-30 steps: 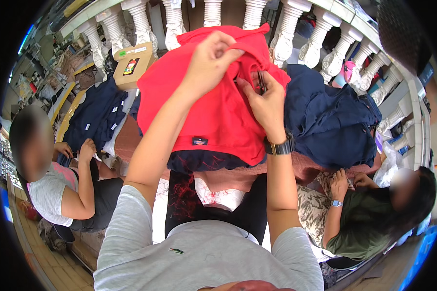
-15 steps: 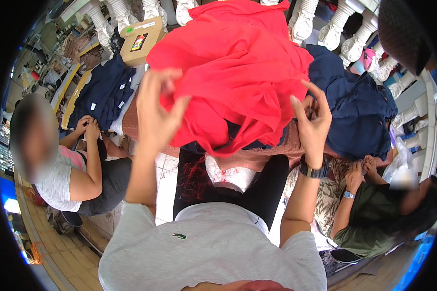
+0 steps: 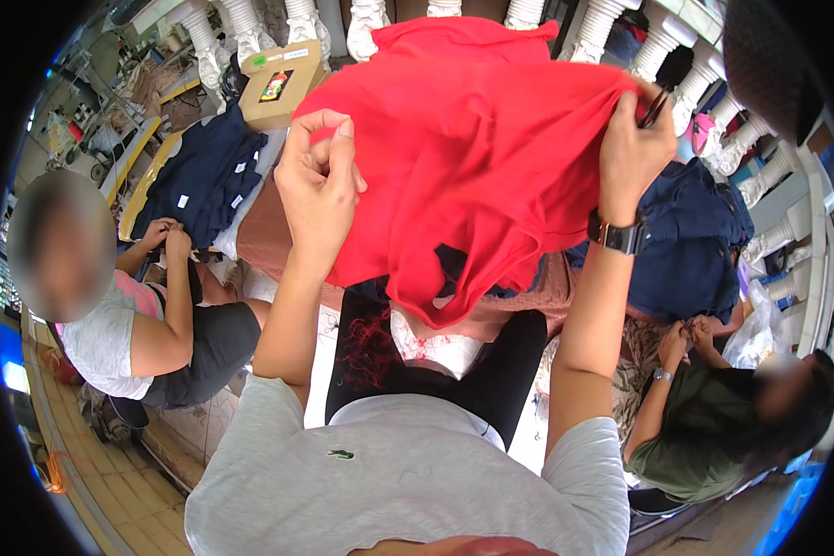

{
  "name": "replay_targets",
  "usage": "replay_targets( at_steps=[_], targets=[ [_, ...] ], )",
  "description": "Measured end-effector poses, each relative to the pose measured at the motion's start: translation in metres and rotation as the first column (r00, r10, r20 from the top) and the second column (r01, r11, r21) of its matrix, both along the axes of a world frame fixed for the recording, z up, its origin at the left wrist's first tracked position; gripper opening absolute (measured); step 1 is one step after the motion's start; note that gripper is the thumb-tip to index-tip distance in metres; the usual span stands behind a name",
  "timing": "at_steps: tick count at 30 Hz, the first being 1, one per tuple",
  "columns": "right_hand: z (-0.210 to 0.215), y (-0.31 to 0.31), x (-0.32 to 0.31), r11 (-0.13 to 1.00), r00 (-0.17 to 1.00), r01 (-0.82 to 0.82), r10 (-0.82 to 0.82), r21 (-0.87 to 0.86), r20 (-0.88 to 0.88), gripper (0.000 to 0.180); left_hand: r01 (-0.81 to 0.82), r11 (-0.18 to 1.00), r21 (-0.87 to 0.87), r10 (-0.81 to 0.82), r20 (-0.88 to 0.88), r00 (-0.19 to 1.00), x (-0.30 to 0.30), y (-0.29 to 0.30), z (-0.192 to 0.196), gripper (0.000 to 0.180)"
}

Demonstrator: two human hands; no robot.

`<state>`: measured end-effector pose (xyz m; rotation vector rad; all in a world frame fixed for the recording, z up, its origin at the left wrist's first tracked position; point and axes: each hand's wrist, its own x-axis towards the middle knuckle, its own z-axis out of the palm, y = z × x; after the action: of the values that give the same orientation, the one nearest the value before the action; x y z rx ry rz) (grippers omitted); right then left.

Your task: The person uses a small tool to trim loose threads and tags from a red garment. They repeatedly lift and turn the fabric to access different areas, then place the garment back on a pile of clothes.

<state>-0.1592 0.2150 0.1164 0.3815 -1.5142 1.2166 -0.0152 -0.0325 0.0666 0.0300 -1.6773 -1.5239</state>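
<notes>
A large red garment [image 3: 473,139] of thin cloth spreads in loose folds over the table in front of me, its near edge hanging toward my lap. My right hand [image 3: 635,144] is closed on the garment's far right corner, drawing the cloth up and outward. A slim dark tool [image 3: 656,109], perhaps thread snips, sticks out of the same hand. At the garment's left side my left hand [image 3: 320,181] is curled, thumb against forefinger; whatever it pinches is hidden. Dark navy cloth [image 3: 449,264] peeks from under the red folds.
Navy garments lie in a pile [image 3: 695,232] at the right and another stack [image 3: 195,176] at the left. A cardboard box [image 3: 283,88] stands behind the left stack. White balusters [image 3: 658,46] line the far side. A person sits on each side, hands busy.
My right hand has moved up and to the right, pulling the garment's corner with it. My left hand has gone from spread fingers to a curled pinch.
</notes>
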Motion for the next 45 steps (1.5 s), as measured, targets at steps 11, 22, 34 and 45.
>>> replay_targets(
  at_steps=[11,22,34,45],
  targets=[
    [0.059,-0.024,0.027,0.957,0.959,-0.273,0.263,0.094,0.108,0.013,0.572,0.814,-0.104,-0.576,-0.019,0.817,0.022,0.113,-0.081,0.076],
    [0.1,-0.03,0.018,0.967,0.959,0.227,-0.202,0.112,-0.199,0.015,0.35,0.924,-0.157,-0.381,-0.466,0.798,-0.025,0.028,0.079,0.071],
    [-0.03,-0.031,-0.057,0.783,0.885,-0.354,0.104,0.512,0.453,0.041,0.157,0.933,-0.323,-0.035,0.353,0.935,0.011,0.006,-0.034,0.094],
    [-0.065,-0.068,0.04,0.852,0.945,-0.232,0.084,0.469,0.316,0.021,-0.073,0.743,-0.665,-0.022,-0.133,0.991,-0.052,0.008,-0.022,0.032]
  ],
)
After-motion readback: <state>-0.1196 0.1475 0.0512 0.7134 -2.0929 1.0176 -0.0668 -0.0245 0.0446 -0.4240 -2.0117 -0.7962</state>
